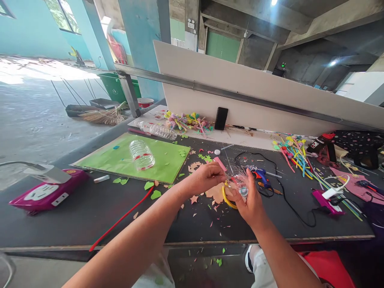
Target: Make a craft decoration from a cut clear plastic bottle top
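My right hand (pixel 251 202) is closed round a clear plastic piece (pixel 240 182), which looks like a cut bottle part with thin strips fanning from it. Reaching in from the left, my left hand (pixel 207 176) is pinched at the strips' near edge; its fingertips partly hide what they grip. A yellow loop (pixel 227 198) shows just below the piece, partly behind my right thumb; I cannot tell whether it is held. Beneath the hands lie peach paper scraps (pixel 214 194). Just beyond my right hand sits a blue glue gun (pixel 259 174).
A clear cut bottle (pixel 141 155) lies on green sheets (pixel 103 162). Magenta power strips (pixel 49 192) stand left and right. A black cable (pixel 282 190) snakes across the right. Pipe-cleaner bundles (pixel 189 121), a propped phone (pixel 221 119) and a white board (pixel 255 92) are behind.
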Tool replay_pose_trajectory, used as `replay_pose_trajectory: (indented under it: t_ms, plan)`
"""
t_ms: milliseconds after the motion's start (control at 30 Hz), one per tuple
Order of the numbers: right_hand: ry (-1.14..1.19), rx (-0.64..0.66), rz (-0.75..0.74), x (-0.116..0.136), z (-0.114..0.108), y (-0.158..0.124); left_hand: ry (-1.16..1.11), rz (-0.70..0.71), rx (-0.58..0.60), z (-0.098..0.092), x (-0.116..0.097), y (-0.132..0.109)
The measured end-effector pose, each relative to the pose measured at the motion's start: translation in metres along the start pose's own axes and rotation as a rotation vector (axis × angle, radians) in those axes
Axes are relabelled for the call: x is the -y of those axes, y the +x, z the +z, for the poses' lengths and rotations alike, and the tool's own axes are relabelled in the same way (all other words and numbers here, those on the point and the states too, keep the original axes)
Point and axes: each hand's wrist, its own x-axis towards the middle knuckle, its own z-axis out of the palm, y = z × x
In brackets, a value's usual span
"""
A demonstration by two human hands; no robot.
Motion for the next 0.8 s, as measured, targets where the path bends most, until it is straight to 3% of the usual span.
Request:
replay_pose_trajectory:
  t_ms: [133,467,533,633,733,800]
  plan:
    - [0.015,-0.039,-0.021,0.003,0.000,-0.001,-0.098,-0.006,0.070,-0.004,0.000,-0.001]
    - [0.212,-0.076,0.055,0.003,0.001,-0.002,-0.263,-0.031,0.030,-0.002,-0.002,-0.003]
    - [0.249,-0.079,0.072,0.003,0.002,-0.002,-0.247,-0.057,-0.038,0.000,-0.003,-0.003]
    - [0.299,-0.110,0.117,0.001,0.005,-0.002,-0.116,-0.039,-0.231,0.006,-0.004,-0.004]
    - [0.344,-0.174,0.167,0.000,0.007,0.000,0.027,0.092,-0.397,0.015,-0.006,-0.005]
    - [0.406,-0.204,0.198,0.001,0.009,0.002,0.072,0.169,-0.440,0.021,-0.007,-0.006]
